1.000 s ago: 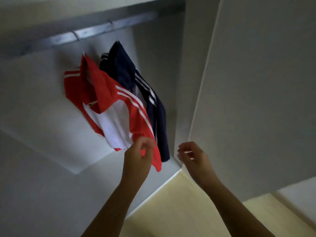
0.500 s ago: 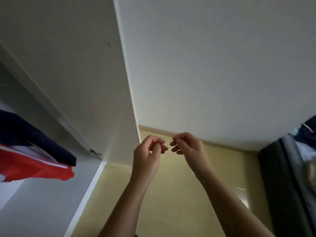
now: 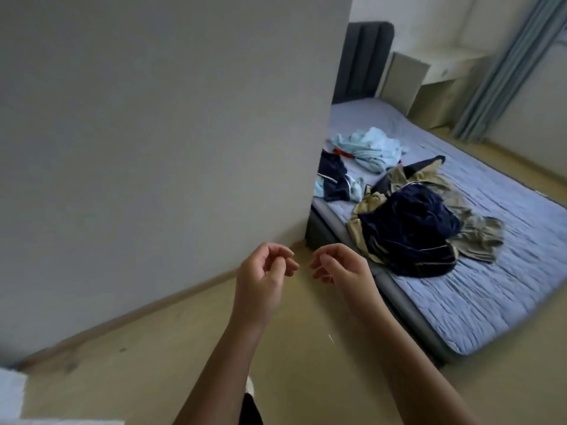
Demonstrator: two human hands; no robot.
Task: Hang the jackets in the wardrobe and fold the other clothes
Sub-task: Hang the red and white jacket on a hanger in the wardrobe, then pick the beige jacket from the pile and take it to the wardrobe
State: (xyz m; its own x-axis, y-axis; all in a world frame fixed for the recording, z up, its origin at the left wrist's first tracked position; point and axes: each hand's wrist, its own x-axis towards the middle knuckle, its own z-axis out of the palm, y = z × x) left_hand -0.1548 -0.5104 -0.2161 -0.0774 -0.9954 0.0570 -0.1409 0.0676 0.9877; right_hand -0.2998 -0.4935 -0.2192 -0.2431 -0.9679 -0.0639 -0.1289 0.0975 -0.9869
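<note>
My left hand [image 3: 260,277] and right hand [image 3: 343,271] hang loosely curled, empty; a plain grey wall [image 3: 184,118] partly blocks a crumpled navy garment [image 3: 334,182], maybe a jacket.

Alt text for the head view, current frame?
The left hand and right hand hover empty, loosely curled, above a pale floor. Right of a white panel, a bed holds crumpled clothes: a navy garment on a khaki garment, light blue clothes behind.

dim, soft daylight from the curtain [image 3: 503,65] side; no glare. wall [image 3: 153,133] in grey shade. slight motion blur; wide-angle bending near the curtain.
</note>
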